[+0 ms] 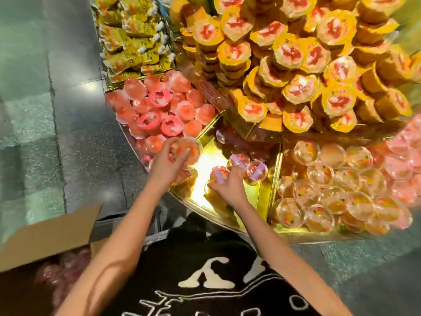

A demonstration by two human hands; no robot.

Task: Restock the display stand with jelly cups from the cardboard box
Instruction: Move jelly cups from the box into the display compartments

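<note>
Your left hand grips an orange cup, your right hand pinches a purple-lidded cup; let go near the stand's rim and either could roll off.

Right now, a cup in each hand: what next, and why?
Likely lower the cup in the right hand onto the bare floor of the middle bin, next to the purple-lidded cups. It holds few, while the orange cups beside it are packed, and the hand hovers over it.
</note>
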